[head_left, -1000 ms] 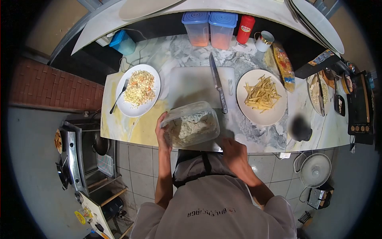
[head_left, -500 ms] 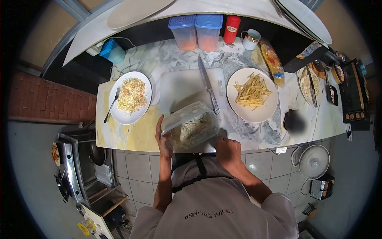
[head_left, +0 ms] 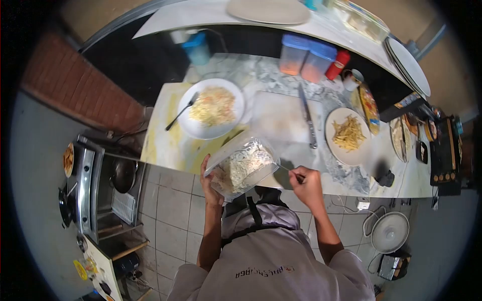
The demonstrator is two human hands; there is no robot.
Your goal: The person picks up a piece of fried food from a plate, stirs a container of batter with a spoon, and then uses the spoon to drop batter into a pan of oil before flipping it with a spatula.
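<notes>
My left hand (head_left: pixel 211 183) grips the side of a clear plastic container (head_left: pixel 228 149), its thumb up along the wall. The container is tilted over the counter's front edge and holds a pale, creamy shredded mixture (head_left: pixel 243 163). In my closed right hand (head_left: pixel 308 184) is a utensil (head_left: pixel 284 167) with a thin metal shaft, reaching into the container from the right; its tip is hidden there. Just beyond the container, a white plate (head_left: pixel 191 128) carries chopped pale food with orange bits, and a fork (head_left: pixel 182 111) rests on its left rim.
A white cutting board (head_left: pixel 271 108) lies mid-counter, a knife (head_left: pixel 307 118) on its right side. Further right are a plate of fries (head_left: pixel 348 134) and a snack bag (head_left: pixel 369 108). Lidded tubs (head_left: pixel 317 60) and a red bottle (head_left: pixel 338 65) stand at the back. A fan (head_left: pixel 390 232) is below right.
The view has swung left. The container has shifted toward the plate of chopped food and shows more of its contents. My right hand has drawn away to the right, exposing the utensil's shaft.
</notes>
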